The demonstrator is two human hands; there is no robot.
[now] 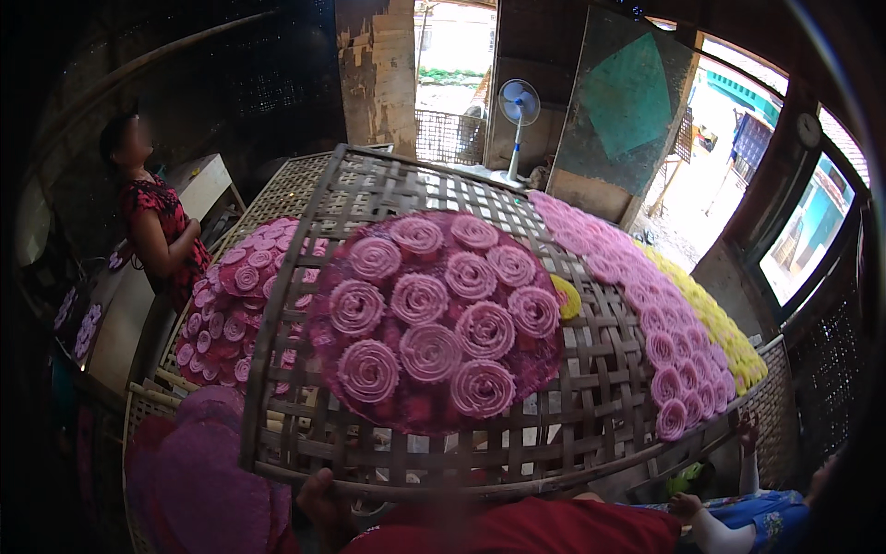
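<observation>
A large woven bamboo tray lies tilted across the middle, its near left edge close to me. At that edge my left hand is closed around the rim. On the tray sits a round dark-pink sheet bearing several pink spiral rosettes, apparently food pieces. A small yellow round piece touches its right side. Farther right, rows of pink rosettes and a yellow strip of rosettes cover the surface. My right hand is not visible.
A person in a patterned red-and-black top stands at left. Beside me, low right, is a small person in blue, one arm raised. More rosettes lie on a tray at left, near a purple rounded pile. A fan stands behind.
</observation>
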